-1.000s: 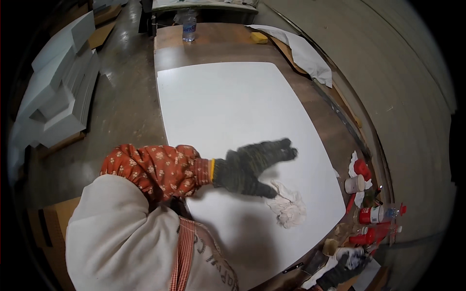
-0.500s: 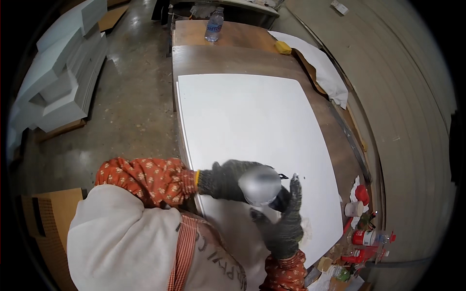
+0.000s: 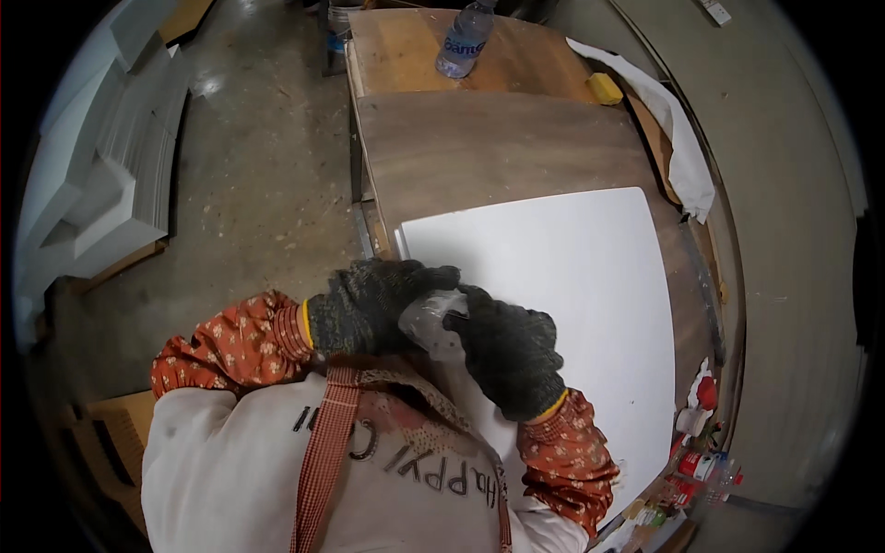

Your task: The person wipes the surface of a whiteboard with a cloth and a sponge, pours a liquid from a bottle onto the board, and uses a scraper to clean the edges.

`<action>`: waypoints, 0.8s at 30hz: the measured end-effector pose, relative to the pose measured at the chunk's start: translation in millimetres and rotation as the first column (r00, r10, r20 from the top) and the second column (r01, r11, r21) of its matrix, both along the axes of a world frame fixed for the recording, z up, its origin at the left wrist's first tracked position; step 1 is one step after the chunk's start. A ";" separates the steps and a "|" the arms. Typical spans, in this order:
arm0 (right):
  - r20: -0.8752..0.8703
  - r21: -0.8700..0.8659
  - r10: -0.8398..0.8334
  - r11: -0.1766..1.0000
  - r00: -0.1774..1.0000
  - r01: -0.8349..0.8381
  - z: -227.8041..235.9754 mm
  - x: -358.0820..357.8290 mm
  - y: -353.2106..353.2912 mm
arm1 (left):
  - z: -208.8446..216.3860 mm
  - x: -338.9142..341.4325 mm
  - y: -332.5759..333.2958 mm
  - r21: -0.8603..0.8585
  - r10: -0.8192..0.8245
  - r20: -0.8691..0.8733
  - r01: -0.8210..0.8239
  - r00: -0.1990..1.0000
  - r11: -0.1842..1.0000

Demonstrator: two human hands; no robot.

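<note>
Both hands wear dark grey knit gloves and are close together near my chest, over the near left part of a white panel (image 3: 572,276). My left hand (image 3: 373,300) is closed around a translucent, whitish container (image 3: 431,324), likely a plastic cup; its lower part is partly hidden. My right hand (image 3: 512,355) is bent in against the container's right side with its fingers curled. A small dark piece shows at those fingertips, too merged with the glove to name. The panel lies flat on a brown wooden worktable (image 3: 498,138).
A clear water bottle (image 3: 464,41) stands at the table's far end, with a yellow block (image 3: 605,88) and white sheet (image 3: 678,120) to its right. Bottles (image 3: 705,470) and a cup (image 3: 691,421) crowd the right edge. White stacked panels (image 3: 101,184) stand on the floor at left.
Both hands have drawn back toward my chest and left with the container, which is tilted differently. My right hand's fingers, spread before, are curled in. The view has shifted.
</note>
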State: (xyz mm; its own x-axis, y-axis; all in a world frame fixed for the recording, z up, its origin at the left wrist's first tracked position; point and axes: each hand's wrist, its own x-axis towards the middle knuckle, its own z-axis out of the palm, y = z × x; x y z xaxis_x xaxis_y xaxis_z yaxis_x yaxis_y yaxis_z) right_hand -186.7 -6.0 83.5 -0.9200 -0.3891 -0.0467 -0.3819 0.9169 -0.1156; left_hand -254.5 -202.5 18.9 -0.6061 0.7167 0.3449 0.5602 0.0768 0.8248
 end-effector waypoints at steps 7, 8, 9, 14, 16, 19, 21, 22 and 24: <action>0.064 -0.216 0.019 0.976 0.998 -0.005 -14.0 -16.5 -7.4 | -12.7 -11.9 -8.3 -0.329 0.212 -0.266 -0.295 0.940 0.897; 0.057 -0.184 0.014 0.983 0.998 -0.003 -10.0 -17.5 -10.4 | -14.0 -9.8 -7.7 -0.323 0.212 -0.260 -0.291 0.942 0.901; 0.098 -0.260 0.080 0.964 0.992 -0.052 -17.3 -20.8 -7.1 | -14.1 -6.7 -6.6 -0.356 0.209 -0.299 -0.312 0.931 0.881; -0.026 -0.180 0.288 0.941 0.957 -0.288 -52.3 -20.0 26.2 | -50.3 2.8 20.0 -0.247 0.260 -0.363 -0.361 0.895 0.899; 0.000 -0.056 0.339 0.939 0.941 -0.338 -45.3 -25.6 23.6 | -46.7 -1.7 18.1 -0.333 0.203 -0.369 -0.333 0.907 0.882; -0.043 -0.685 0.449 0.637 0.893 -0.353 -71.4 -46.0 56.0 | -37.4 -17.1 19.5 -0.245 0.133 -0.406 -0.248 0.904 0.937; 0.120 -0.513 0.410 0.805 0.904 -0.297 -37.4 -57.6 48.0 | -28.6 -27.8 21.9 -0.318 0.087 -0.353 -0.207 0.931 0.925; 0.268 -0.296 0.335 0.921 0.904 -0.253 -27.3 -61.8 47.0 | -26.5 -32.8 25.0 -0.382 0.049 -0.300 -0.167 0.953 0.909; 0.099 -0.292 0.442 0.869 0.892 -0.399 -36.4 -64.7 56.0 | -30.9 -37.9 32.7 -0.373 0.073 -0.295 -0.185 0.953 0.909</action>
State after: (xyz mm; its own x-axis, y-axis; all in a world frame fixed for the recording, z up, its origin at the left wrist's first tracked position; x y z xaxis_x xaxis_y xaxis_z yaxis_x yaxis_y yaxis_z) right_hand -251.4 49.9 47.1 -0.6551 -0.7553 -0.0215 -0.6814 0.6028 -0.4151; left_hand -292.4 -169.7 -12.0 -0.6269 0.7488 0.2150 0.7183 0.4487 0.5318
